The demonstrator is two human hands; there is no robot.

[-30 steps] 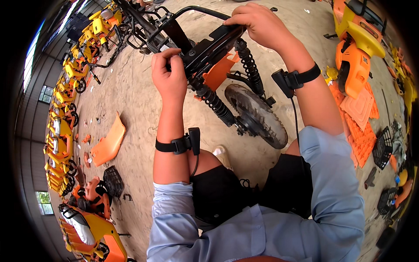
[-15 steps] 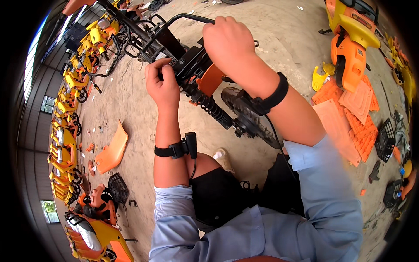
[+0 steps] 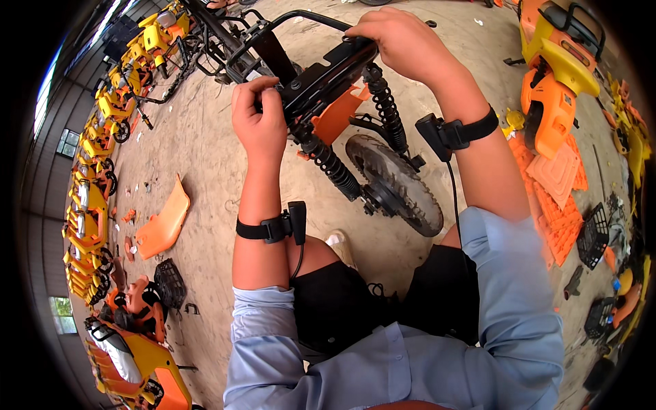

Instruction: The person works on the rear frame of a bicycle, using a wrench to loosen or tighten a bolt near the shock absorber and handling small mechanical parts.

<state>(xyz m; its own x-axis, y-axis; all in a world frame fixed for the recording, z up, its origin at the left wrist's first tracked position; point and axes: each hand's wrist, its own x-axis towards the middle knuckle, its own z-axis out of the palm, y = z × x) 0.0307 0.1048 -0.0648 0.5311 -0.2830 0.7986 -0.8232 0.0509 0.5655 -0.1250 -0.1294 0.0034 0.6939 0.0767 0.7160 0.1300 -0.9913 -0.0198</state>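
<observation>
A stripped scooter frame (image 3: 328, 75) of black metal stands in front of me. Two coil-spring shock absorbers (image 3: 331, 164) run down from it to a black-tyred wheel (image 3: 403, 184). My left hand (image 3: 260, 119) is at the frame's left end, fingers curled toward the thumb; whatever lies inside them is hidden. Over at the right end, my right hand (image 3: 403, 44) has its fingers bent onto the frame's edge, where a bent black tube (image 3: 307, 15) meets it. An orange plastic piece (image 3: 339, 116) sits under the frame, between the shock absorbers.
An orange panel (image 3: 164, 222) and a black plastic basket (image 3: 169, 282) lie on the concrete floor at left. Yellow scooters (image 3: 89, 205) line the left wall. At right are an orange and yellow scooter body (image 3: 550, 102), stacked orange panels (image 3: 557, 171) and another black basket (image 3: 593, 232).
My right hand has moved right and slightly up along the frame, so the right shock absorber and more wheel now show. My left hand stays at the left end, still curled.
</observation>
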